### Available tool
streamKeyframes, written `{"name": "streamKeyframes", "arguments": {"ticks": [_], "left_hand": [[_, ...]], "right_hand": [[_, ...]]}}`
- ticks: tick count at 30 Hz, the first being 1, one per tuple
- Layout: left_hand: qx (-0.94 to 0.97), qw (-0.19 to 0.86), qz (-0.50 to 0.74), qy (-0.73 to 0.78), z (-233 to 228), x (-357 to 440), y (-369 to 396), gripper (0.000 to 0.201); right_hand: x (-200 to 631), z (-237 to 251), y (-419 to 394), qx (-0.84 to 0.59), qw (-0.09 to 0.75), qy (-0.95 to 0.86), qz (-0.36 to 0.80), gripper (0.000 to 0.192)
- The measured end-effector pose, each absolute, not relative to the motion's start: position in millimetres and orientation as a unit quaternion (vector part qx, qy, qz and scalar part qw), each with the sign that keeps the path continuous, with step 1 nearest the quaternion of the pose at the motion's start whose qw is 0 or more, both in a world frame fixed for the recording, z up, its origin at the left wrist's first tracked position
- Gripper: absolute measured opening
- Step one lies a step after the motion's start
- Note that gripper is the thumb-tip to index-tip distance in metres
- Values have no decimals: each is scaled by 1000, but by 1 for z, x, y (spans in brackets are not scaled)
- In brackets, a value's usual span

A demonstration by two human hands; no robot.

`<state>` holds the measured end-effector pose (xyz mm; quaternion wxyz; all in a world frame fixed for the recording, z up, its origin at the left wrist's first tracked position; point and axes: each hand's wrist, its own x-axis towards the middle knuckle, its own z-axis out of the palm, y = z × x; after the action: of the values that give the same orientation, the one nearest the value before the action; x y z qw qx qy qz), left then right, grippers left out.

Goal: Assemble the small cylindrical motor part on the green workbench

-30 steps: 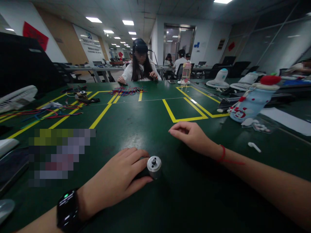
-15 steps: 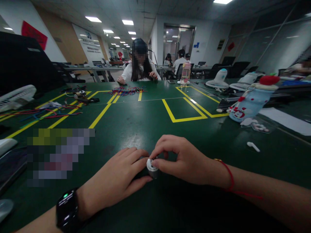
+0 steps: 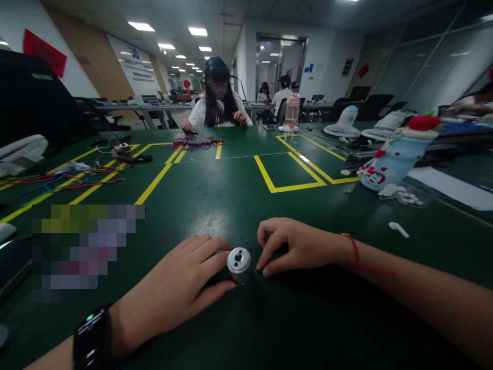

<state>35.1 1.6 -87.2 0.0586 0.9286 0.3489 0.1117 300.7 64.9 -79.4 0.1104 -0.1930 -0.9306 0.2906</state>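
Hands at a small metal cylinder [image 3: 239,264] on a green table [image 3: 231,195].
Left hand [image 3: 181,288] grips its dark body; right hand [image 3: 296,245] rests just beside, fingers curled, seemingly empty. Steady holding should prevent rolling.

- A black smartwatch [image 3: 89,336] with a small green-lit spot on its dark face is worn on the left wrist.
- A thin red string bracelet [image 3: 353,250] is tied around the right wrist.
- Both forearms are left bare, without sleeves.
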Motion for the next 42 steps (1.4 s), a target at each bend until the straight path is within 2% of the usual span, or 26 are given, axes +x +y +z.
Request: {"name": "streamKeyframes", "arguments": {"ticks": [3,6,8,10,13,17,26,28,31,33,35,38,42], "left_hand": [[928,57,111,350,-89,38,4,22],[930,49,120,345,-88,39,2,23],[930,46,122,343,-88,38,0,23],[930,50,121,345,-87,36,-2,24],[928,59,119,349,-85,34,-5,26],[926,63,116,353,-83,32,-7,25],[926,67,109,355,-82,32,-8,25],[927,68,111,353,-81,31,-7,24],[927,63,115,351,-84,29,-5,23],[928,59,117,349,-86,27,-4,22],[929,57,115,348,-87,25,-3,22],[929,61,108,350,-85,21,-5,22],[930,66,107,346,-83,17,-7,20]], "right_hand": [[303,-80,65,-185,109,-934,286,19],[307,-73,67,-199,128,-910,340,30],[311,-70,72,-240,174,-873,387,33],[316,-71,81,-321,256,-814,410,29],[327,-80,99,-444,366,-724,381,28],[338,-93,116,-495,420,-682,337,32],[334,-91,108,-476,369,-736,310,31],[327,-85,98,-441,321,-773,324,25],[311,-77,80,-325,203,-860,338,19],[301,-74,68,-247,138,-911,300,22],[292,-72,61,-208,110,-937,259,18],[284,-70,53,-210,137,-925,284,10],[271,-63,42,-245,281,-876,304,11]]}}
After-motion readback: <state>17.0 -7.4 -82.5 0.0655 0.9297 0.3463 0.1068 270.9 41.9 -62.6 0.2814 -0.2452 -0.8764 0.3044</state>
